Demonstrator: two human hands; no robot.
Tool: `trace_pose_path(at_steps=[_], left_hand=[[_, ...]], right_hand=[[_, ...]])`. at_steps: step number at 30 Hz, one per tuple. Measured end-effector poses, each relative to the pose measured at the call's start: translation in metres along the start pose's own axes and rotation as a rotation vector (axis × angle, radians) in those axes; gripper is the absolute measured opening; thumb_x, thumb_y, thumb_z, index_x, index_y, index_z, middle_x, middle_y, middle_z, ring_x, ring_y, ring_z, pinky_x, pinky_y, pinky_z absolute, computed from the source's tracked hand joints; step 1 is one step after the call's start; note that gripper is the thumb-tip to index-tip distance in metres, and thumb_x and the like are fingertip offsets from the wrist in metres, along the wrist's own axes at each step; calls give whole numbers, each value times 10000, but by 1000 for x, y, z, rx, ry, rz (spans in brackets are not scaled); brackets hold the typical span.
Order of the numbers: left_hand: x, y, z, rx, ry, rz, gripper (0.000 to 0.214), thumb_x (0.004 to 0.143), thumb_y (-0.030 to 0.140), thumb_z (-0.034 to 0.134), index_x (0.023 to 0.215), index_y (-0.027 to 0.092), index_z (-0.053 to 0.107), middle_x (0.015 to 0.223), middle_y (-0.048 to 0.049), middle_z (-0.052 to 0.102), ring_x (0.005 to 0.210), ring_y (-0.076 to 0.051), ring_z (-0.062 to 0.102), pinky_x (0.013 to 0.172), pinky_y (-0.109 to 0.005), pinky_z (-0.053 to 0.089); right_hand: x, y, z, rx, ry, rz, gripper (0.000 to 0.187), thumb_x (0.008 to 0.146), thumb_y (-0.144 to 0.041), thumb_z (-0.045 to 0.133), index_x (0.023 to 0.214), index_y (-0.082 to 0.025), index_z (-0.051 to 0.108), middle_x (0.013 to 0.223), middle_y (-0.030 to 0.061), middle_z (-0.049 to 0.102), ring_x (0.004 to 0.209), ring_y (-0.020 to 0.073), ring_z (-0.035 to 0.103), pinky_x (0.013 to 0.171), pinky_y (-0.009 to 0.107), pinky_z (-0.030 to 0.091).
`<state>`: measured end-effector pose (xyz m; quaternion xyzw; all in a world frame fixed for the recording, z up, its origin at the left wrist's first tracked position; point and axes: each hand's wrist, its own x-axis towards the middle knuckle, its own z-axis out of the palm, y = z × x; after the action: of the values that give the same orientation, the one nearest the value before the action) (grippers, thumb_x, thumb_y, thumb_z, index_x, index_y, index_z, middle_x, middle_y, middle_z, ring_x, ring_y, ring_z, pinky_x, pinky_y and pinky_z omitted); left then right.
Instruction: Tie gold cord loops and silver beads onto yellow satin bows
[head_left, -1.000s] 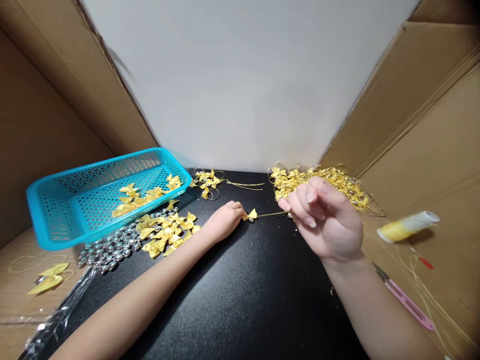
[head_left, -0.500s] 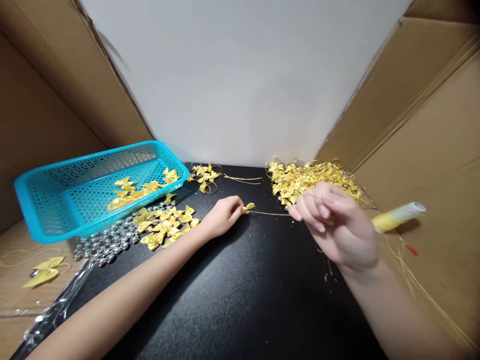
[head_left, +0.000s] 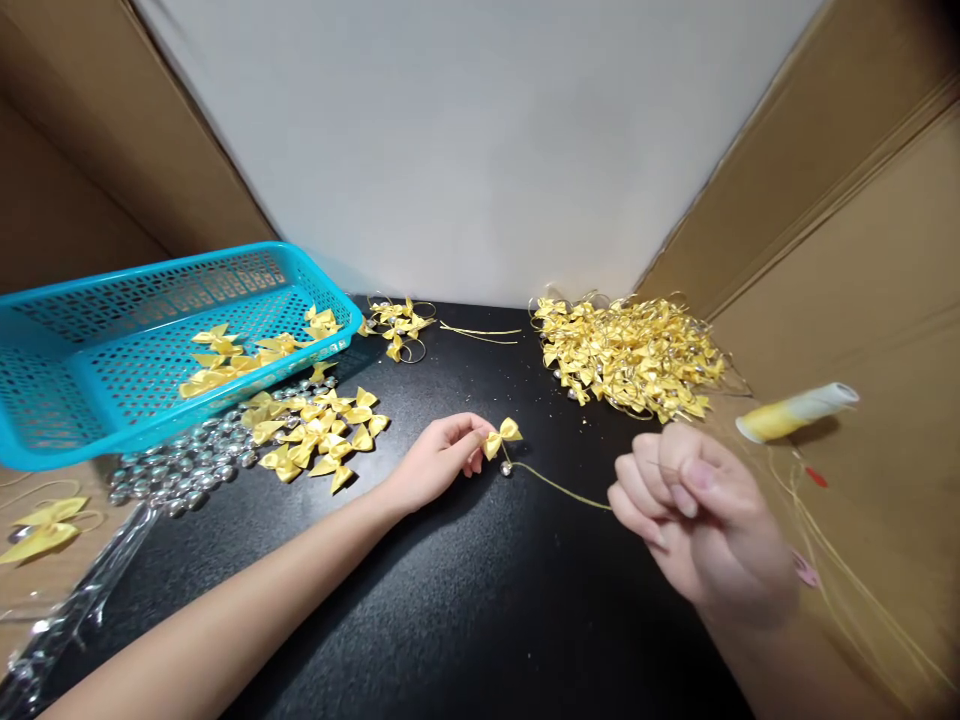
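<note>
i watched the left hand (head_left: 439, 462) rest on the black mat (head_left: 480, 600), right of the blue basket (head_left: 150, 272). its thumb and forefinger were pinched on one yellow bow (head_left: 502, 437), the other fingers loosely curled. a small bead (head_left: 506, 468) sat just under the bow, on the mat. a gold thread (head_left: 559, 487) ran from the bead, further right of the basket, to the right hand (head_left: 701, 515). that hand's thumb and forefinger were closed on the thread's end with the rest folded in. i couldn't tell whether a needle was in that grip.

compared with half a second before, the right hand had dropped lower and drawn further from the basket. the thread showed longer and slanted, and the bow had turned face up with the bead plain below it. i judged that the thread had been pulled through, leaving bow and bead at its far end.

loose bows (head_left: 322, 435) and silver beads (head_left: 180, 465) lay just in front of the basket. a big heap (head_left: 634, 350) of bows sat well right of it, with a spool (head_left: 795, 412) beyond.
</note>
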<state>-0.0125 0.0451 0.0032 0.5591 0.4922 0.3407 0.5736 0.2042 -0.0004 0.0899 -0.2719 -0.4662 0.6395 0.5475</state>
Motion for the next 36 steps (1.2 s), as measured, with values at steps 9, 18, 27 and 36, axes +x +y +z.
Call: trace_pose_path(at_steps=[9,18,27,36], left_hand=[[-8,0,11,-138,-40,-109,316,801,455,604,689,159,605,553,36,535,513,-95,478,533,-218,385],[-13,-6,10,-156,-54,-97,310,781,459,681,755,150,681,600,22,598,537,-89,497,557,-208,415],[-17,-3,19,-192,84,-119,260,730,384,746,679,143,664,568,16,638,478,-66,510,486,-172,415],[-19,-5,20,-263,103,-110,186,699,289,781,685,140,671,538,15,662,473,-64,556,495,-156,449]], right_hand=[[10,88,-26,-833,73,-154,260,847,-192,583,592,-189,528,863,43,574,824,173,560,755,324,453],[5,108,-16,-730,163,-159,257,870,-154,536,617,-190,511,752,31,593,687,142,569,598,254,445],[0,109,-15,-743,117,-224,252,844,-93,549,617,-189,493,788,19,574,715,131,567,649,256,463],[0,110,-14,-756,107,-249,244,844,-80,550,631,-191,504,804,22,593,719,130,583,652,256,473]])
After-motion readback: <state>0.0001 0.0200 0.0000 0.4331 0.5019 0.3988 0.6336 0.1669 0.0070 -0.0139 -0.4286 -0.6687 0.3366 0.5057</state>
